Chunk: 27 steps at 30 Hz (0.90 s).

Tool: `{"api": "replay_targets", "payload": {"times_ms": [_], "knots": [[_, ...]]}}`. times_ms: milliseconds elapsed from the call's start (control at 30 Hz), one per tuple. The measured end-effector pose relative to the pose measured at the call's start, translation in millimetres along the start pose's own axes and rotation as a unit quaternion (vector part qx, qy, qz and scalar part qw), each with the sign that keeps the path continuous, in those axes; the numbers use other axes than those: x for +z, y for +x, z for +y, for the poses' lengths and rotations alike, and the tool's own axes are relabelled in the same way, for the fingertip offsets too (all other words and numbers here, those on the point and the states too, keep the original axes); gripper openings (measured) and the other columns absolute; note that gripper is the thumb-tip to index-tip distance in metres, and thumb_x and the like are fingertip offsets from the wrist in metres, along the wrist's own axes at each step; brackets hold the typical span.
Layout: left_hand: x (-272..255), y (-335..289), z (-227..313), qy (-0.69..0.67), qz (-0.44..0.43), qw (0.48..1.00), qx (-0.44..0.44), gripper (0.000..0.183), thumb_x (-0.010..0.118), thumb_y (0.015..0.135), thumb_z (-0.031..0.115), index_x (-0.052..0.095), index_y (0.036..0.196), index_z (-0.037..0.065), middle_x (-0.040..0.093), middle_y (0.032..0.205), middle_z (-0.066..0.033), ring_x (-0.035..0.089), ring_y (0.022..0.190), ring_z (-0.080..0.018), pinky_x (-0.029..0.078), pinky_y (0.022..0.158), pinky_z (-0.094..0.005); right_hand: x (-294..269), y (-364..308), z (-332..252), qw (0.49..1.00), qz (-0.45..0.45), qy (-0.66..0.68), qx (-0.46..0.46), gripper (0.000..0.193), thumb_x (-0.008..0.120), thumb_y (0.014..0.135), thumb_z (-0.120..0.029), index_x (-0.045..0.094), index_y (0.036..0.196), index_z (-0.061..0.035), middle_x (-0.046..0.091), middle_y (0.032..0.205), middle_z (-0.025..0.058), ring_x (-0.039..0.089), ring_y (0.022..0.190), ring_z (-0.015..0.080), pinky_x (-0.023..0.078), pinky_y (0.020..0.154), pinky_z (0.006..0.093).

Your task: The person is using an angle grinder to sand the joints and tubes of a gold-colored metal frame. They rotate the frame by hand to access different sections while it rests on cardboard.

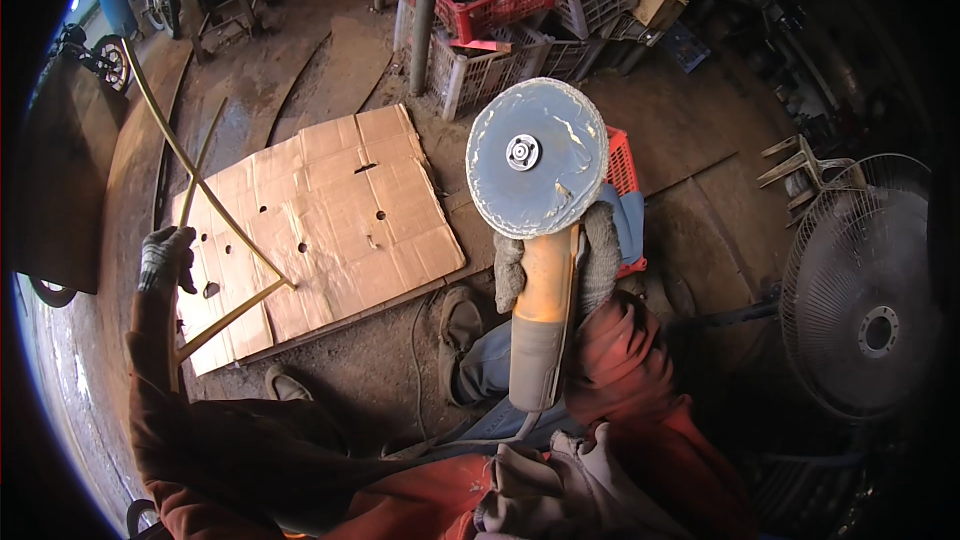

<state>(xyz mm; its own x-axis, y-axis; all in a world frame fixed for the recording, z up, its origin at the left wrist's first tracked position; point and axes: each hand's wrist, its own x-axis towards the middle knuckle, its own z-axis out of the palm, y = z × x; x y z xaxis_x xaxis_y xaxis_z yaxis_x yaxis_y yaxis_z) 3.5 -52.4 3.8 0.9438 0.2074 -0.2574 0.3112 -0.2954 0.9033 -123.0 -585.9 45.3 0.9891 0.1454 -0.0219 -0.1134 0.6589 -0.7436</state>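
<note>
Grinder point(545, 285) fore-and-aft, disc point(500, 195) foremost

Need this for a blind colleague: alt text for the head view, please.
A gloved right hand holds an angle grinder with a large disc; the gloved left hand grips a frame of thin yellowish bars, with flattened cardboard below.

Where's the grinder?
In the head view, the grinder is just right of the middle, held in the person's right grip, between the cardboard on the left and the fan on the right.
</note>
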Motion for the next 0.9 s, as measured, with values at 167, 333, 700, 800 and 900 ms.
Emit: {"api": "replay_targets", "payload": {"times_ms": [167, 333, 700, 800, 900], "knots": [[2, 1, -6, 0.016, 0.011, 1.000, -0.004, 0.028, 0.065, 0.089, 0.025, 0.059, 0.075, 0.002, 0.049, 0.052, -0.0047, 0.046, 0.031, -0.0185, 0.041, 0.026, -0.0343, 15, -1, 0, 1.000, 0.000, 0.021, 0.002, 0.084, 0.047, 0.087, -0.073, 0.049, 0.120, 0.0035, 0.057, 0.088, 0.0175, 0.061, 0.060, 0.0304, 0.056, 0.050, 0.0430], [-5, -17, 20, 0.047, 0.002, 0.999, 0.023, 0.027, 0.065, 0.089, 0.025, 0.062, 0.078, 0.001, 0.052, 0.055, -0.0047, 0.049, 0.036, -0.0160, 0.043, 0.032, -0.0311, 31, -1, 2, 0.997, -0.057, 0.061, 0.000, 0.081, 0.053, 0.087, -0.071, 0.048, 0.125, 0.0006, 0.057, 0.094, 0.0186, 0.063, 0.066, 0.0298, 0.057, 0.052, 0.0429], [-2, -24, 11, 0.032, 0.031, 0.999, -0.023, 0.023, 0.069, 0.088, 0.018, 0.065, 0.081, -0.004, 0.058, 0.060, -0.0085, 0.054, 0.037, -0.0178, 0.049, 0.033, -0.0348, 34, -6, 16, 0.999, -0.029, -0.026, 0.010, 0.071, 0.070, 0.088, -0.039, 0.039, 0.136, 0.0031, 0.052, 0.113, 0.0172, 0.060, 0.090, 0.0261, 0.057, 0.075, 0.0390], [2, -47, 21, 0.046, 0.033, 0.998, -0.031, 0.023, 0.068, 0.089, 0.017, 0.064, 0.085, -0.006, 0.059, 0.062, -0.0087, 0.054, 0.038, -0.0159, 0.056, 0.038, -0.0328, 31, -6, 19, 0.998, 0.006, -0.055, 0.006, 0.071, 0.069, 0.086, -0.036, 0.039, 0.137, 0.0030, 0.053, 0.115, 0.0175, 0.060, 0.091, 0.0247, 0.056, 0.073, 0.0357], [-4, -63, 5, 0.067, 0.054, 0.996, -0.008, 0.026, 0.070, 0.089, 0.023, 0.063, 0.077, 0.001, 0.055, 0.057, -0.0042, 0.051, 0.038, -0.0137, 0.047, 0.033, -0.0277, 24, -8, 25, 0.996, -0.001, -0.093, -0.001, 0.073, 0.069, 0.085, -0.036, 0.039, 0.138, 0.0037, 0.053, 0.116, 0.0195, 0.060, 0.087, 0.0255, 0.055, 0.070, 0.0345]]}}
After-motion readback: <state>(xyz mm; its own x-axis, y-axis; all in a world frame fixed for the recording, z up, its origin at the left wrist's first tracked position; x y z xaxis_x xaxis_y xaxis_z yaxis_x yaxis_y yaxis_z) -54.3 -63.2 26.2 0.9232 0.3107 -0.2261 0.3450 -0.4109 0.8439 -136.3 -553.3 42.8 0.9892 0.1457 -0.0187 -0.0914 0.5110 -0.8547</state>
